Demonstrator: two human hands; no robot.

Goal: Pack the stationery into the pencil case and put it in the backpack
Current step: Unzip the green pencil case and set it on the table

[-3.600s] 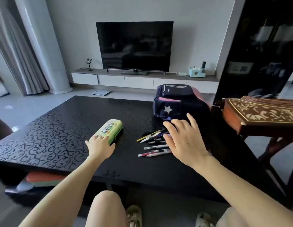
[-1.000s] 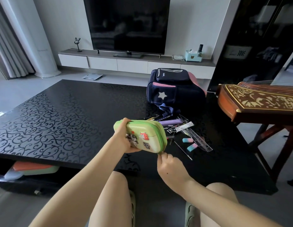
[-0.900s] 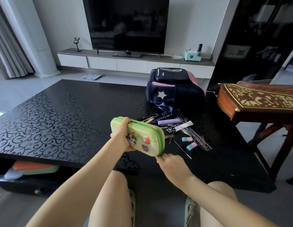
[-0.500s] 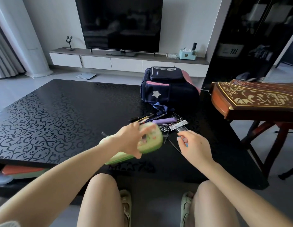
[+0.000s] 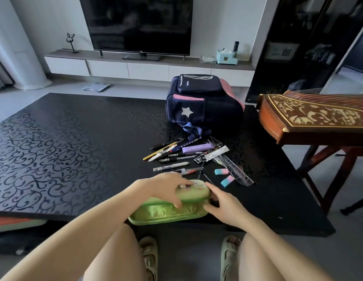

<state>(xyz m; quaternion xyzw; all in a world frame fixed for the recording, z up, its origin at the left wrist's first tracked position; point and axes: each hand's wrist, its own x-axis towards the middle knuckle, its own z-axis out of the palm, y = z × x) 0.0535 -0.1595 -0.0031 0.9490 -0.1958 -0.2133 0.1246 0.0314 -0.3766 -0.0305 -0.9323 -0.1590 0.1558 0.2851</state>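
None of the stationery looks packed so far. The green pencil case lies at the near edge of the black desk, its lid swung partly up so the shiny green lining of the lower half shows. The left hand has its grip on the lid, fingers spread over the printed top and thumb under the front edge. The right hand rests against the right end of the case, fingers bent round it; whether it actually clasps the case or only steadies it I cannot tell.

Everything else waits on the desk just beyond the case: a fan of pens and pencils, a purple box, a clear ruler and two pink-and-blue erasers. The navy backpack with its white star stands behind them, well apart from the case, and seems closed.

By my reckoning the opening is nearly done; filling, closing and stowing the case are all left.

Most of the lid's print is covered by the left hand. The case's inside is seen only in part, so I cannot say for certain that it is empty. The zip cannot be made out, and the backpack's main opening is not visible either.
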